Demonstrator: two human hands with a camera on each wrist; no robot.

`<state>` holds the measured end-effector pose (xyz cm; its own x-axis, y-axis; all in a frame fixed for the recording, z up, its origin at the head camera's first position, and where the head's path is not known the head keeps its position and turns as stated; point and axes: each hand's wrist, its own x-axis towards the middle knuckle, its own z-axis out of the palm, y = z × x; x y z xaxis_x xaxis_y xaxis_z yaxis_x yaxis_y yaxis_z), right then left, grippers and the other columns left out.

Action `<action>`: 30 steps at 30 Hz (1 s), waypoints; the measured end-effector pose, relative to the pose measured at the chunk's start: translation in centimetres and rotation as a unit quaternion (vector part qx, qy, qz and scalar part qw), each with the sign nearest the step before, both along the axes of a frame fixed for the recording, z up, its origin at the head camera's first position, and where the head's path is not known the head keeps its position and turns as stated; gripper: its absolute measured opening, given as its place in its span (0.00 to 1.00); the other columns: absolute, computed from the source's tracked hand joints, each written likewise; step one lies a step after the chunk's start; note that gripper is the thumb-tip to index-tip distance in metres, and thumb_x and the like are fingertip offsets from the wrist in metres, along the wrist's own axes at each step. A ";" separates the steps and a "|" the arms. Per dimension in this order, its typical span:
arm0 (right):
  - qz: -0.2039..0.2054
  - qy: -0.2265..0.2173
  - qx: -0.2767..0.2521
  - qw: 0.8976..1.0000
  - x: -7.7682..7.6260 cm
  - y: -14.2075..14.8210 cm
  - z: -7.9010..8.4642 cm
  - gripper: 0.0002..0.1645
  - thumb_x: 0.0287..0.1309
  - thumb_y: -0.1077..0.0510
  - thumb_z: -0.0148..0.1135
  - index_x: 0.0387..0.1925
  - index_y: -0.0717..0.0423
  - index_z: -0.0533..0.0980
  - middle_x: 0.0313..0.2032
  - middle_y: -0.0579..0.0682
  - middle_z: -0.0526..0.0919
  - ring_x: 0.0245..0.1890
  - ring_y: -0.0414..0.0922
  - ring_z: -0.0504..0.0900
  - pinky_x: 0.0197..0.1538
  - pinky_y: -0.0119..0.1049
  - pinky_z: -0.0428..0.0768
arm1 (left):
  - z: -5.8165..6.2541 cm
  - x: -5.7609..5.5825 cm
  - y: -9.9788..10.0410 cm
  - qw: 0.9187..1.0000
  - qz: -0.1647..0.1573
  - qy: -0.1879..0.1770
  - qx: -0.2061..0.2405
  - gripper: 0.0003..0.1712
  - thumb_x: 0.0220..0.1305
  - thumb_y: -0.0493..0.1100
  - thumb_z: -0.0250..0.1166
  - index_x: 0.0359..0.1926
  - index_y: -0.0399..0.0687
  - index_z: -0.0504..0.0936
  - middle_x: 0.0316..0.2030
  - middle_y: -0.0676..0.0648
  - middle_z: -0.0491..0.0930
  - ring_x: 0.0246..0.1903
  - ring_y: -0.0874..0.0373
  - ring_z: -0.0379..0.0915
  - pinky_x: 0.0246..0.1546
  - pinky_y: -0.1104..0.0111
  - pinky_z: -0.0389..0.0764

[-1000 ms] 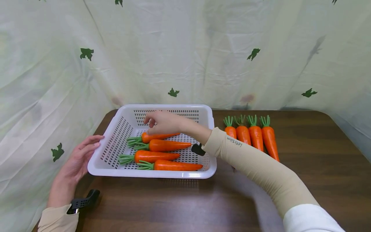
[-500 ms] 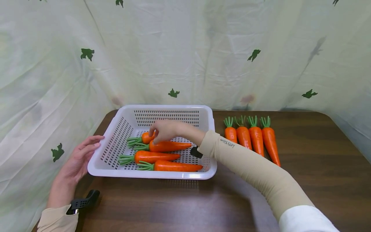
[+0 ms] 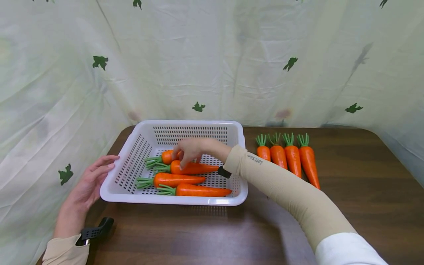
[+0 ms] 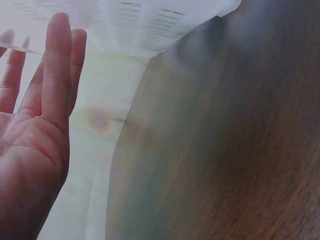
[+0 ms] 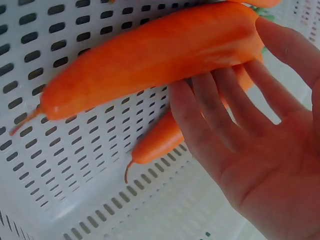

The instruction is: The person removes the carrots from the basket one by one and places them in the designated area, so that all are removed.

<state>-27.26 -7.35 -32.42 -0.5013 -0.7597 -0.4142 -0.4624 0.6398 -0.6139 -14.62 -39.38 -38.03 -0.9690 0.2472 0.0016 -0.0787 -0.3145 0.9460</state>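
A white perforated plastic basket (image 3: 172, 198) stands on the table with several carrots lying crosswise in it, green tops to the left. My right hand (image 3: 191, 149) reaches into it and grips the second carrot (image 3: 202, 168) from the back. In the right wrist view the thumb lies on one side of this carrot (image 5: 150, 55) and the fingers on the other. Behind it lies the rearmost carrot (image 3: 167, 157), partly covered by the hand. My left hand (image 3: 87, 181) touches the basket's left rim with its fingers straight, as the left wrist view also shows beside the basket (image 4: 140, 32).
To the right of the basket, several carrots (image 3: 292, 158) lie side by side on the dark wooden table (image 3: 357, 191), tops toward the back. My right forearm crosses over their lower ends. A pale curtain (image 3: 245, 73) hangs behind and to the left.
My right hand has come off the rearmost carrot, moved forward toward me, and closed its fingers about the second carrot. The left hand and the basket have stayed put.
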 end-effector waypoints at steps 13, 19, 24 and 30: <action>0.006 -0.014 0.051 0.999 0.0 -0.5 -0.5 0.34 0.60 0.58 0.68 0.67 0.43 0.70 0.58 0.48 0.69 0.50 0.46 0.74 0.41 0.42 0.85 | 0.1 0.1 0.0 1.000 0.005 0.001 -0.006 0.24 0.78 0.36 0.41 0.58 0.60 0.79 0.57 0.52 0.75 0.51 0.54 0.78 0.45 0.49 0.79; 0.008 -0.013 0.050 0.999 -0.1 -0.4 -0.4 0.34 0.59 0.58 0.69 0.67 0.45 0.70 0.57 0.49 0.70 0.50 0.46 0.74 0.40 0.41 0.85 | 0.0 0.1 0.0 1.000 0.000 0.001 -0.002 0.23 0.78 0.36 0.41 0.59 0.60 0.78 0.57 0.52 0.75 0.51 0.54 0.78 0.46 0.48 0.79; 0.005 -0.012 0.028 1.000 -0.4 -0.3 -0.2 0.34 0.59 0.58 0.69 0.66 0.46 0.70 0.60 0.52 0.72 0.50 0.46 0.74 0.38 0.40 0.85 | 0.0 0.0 0.0 1.000 -0.010 0.006 0.005 0.24 0.78 0.35 0.40 0.59 0.59 0.78 0.57 0.51 0.75 0.52 0.53 0.78 0.45 0.48 0.79; 0.002 -0.016 -0.018 1.000 -0.7 -0.1 0.4 0.32 0.58 0.58 0.70 0.64 0.46 0.72 0.57 0.52 0.75 0.47 0.47 0.76 0.36 0.39 0.85 | 0.0 0.0 -0.1 1.000 -0.014 0.010 0.013 0.24 0.78 0.35 0.40 0.59 0.58 0.78 0.57 0.51 0.75 0.52 0.53 0.78 0.45 0.47 0.79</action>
